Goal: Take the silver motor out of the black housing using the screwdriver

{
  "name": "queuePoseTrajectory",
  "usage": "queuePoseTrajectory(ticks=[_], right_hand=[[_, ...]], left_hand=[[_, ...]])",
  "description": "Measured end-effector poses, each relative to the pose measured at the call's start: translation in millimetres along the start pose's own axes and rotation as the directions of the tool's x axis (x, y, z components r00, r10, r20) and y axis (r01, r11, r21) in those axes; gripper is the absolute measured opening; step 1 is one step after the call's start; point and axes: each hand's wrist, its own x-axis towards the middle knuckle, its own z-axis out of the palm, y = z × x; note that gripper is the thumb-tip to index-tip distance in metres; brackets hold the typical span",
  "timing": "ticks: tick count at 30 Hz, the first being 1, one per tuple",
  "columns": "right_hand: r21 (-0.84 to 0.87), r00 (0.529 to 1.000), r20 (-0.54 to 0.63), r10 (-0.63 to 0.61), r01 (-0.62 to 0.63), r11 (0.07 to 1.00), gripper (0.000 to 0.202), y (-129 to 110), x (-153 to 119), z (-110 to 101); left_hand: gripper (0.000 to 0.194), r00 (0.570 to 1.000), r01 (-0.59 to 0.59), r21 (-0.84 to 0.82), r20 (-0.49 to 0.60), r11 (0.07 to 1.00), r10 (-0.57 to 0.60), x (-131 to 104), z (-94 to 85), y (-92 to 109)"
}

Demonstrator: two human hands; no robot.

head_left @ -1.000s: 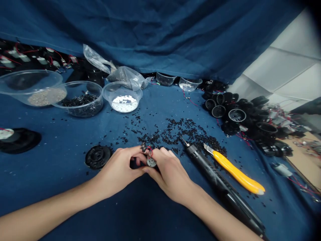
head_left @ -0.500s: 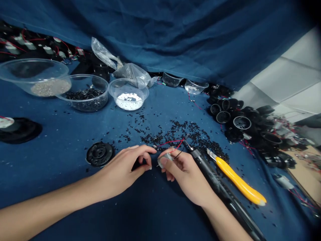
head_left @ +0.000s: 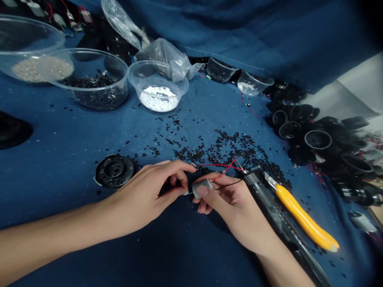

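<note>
My right hand grips a small silvery motor between thumb and fingers, its thin shaft pointing left. Red and black wires run from the motor's right end. The thumb and a finger of my left hand are pinched together at the shaft's tip; a tiny pale bit shows there, too small to name. My left index finger reaches a small metal part at the end of a red wire. Left of that hand lies a round black plastic base, partly covered by it.
A black electric screwdriver and a yellow utility knife with its blade out lie at right. Tiny black parts are scattered ahead. Clear tubs and a plastic bag stand at the back; black cups pile up far right.
My left fingertips have come to the motor's shaft, and the motor has turned to show its side. The view has shifted, so the tubs sit higher and the tools further right.
</note>
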Motion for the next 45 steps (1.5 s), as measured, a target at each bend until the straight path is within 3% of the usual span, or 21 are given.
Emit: queuePoseTrajectory(ticks=[13,22,30,34,40,45], right_hand=[[-0.195,0.998,-0.023,-0.051,0.046,0.980,0.026,10,-2,3],[-0.209,0.997,-0.013,-0.079,0.075,0.975,0.021,13,-3,6],[-0.272,0.995,-0.030,-0.096,0.084,0.959,0.024,8,-6,6],[-0.225,0.996,-0.056,-0.065,0.050,0.973,0.026,7,-5,6],[-0.007,0.997,-0.065,0.037,-0.038,0.999,0.033,4,-2,6],[0.063,0.994,-0.079,0.075,-0.070,0.996,0.041,3,-1,3]], left_hand=[[0.028,0.998,-0.052,0.040,-0.018,0.998,0.053,-2,0.4,-2],[0.039,0.993,-0.113,0.183,0.040,0.977,0.108,-3,-0.8,-1],[0.030,0.996,-0.090,0.100,0.016,0.991,0.089,-2,2.2,-2],[0.029,0.994,-0.106,0.084,0.037,0.991,0.103,-3,1.9,1],[0.027,0.995,-0.093,0.054,0.033,0.994,0.091,-5,3.0,2],[0.020,0.992,-0.121,0.140,-0.016,0.983,0.124,-7,2.1,3]])
